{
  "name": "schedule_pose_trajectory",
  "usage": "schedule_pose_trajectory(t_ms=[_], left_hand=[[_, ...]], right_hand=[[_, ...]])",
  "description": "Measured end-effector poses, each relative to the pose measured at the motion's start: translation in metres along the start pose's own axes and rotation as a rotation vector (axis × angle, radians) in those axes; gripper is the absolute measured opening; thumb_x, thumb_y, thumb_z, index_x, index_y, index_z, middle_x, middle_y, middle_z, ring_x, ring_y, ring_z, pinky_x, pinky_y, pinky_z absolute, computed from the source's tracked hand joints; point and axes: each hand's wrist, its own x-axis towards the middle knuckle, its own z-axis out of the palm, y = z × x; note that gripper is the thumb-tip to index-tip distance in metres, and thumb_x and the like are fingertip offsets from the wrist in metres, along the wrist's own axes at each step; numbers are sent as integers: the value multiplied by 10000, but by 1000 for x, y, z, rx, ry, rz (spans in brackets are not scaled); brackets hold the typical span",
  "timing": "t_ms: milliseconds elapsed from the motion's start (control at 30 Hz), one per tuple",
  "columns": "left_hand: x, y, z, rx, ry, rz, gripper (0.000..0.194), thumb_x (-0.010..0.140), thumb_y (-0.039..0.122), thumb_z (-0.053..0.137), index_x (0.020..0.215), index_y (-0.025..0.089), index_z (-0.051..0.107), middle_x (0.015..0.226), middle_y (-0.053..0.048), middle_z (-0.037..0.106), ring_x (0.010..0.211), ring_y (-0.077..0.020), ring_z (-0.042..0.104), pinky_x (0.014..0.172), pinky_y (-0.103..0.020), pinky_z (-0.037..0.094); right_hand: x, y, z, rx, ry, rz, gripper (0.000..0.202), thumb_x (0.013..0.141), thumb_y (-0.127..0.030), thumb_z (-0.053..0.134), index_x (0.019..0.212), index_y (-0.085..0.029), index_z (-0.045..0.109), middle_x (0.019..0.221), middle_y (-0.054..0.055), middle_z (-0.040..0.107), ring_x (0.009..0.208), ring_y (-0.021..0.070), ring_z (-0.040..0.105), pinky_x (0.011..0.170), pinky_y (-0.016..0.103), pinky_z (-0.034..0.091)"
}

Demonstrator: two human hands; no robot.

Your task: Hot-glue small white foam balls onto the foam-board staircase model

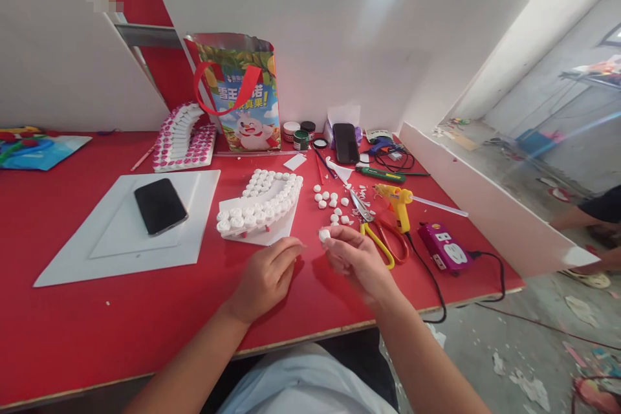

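Note:
My right hand (pixel 354 257) pinches a small white rose-shaped piece (pixel 325 235) between thumb and fingertips, just above the red table. Beside it, my left hand (pixel 269 278) is closed, thumb and fingers pressed together; whether anything is in them I cannot make out. Past my left hand stands a curved white model (pixel 264 210) covered with rows of similar white pieces, on a white board. Several loose white pieces (pixel 334 199) lie scattered beyond my right hand. Scissors (pixel 371 223) with red and yellow handles rest close to that hand.
A yellow glue gun (pixel 398 204) with a glue stick lies at right, its cord running past a purple power strip (pixel 445 249). A phone (pixel 160 206) lies on white boards at left. Behind stand a pink-and-white model (pixel 184 139), a gift bag (pixel 242 103) and paint jars (pixel 301 138).

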Motion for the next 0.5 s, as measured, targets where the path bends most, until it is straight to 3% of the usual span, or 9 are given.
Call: schedule_pose_trajectory(t_ms=[100,267,500], left_hand=[[1,-1,-1,-21,28,-22,314,1001,7,514,1237,154,659,1121,-125,760,1052,-192,752,929,-280,611],[0,-2,-1,-46,28,-45,356,1006,10,514,1299,167,639,1153,-122,747,1098,-193,733,955,-284,600],[7,12,0,-181,117,-169,381,1031,180,635,1411,195,605,1197,-113,704,985,-163,714,907,-281,607]], right_hand=[[-6,-1,2,264,-122,155,408,719,-506,793,882,-179,611,689,-72,436,496,32,191,443,204,130],[-4,-3,1,541,-261,310,409,678,-424,869,808,-172,574,677,-82,462,475,10,124,394,175,57],[-3,7,6,616,-225,360,412,667,-373,923,831,-158,612,674,-88,501,485,3,145,404,150,98]])
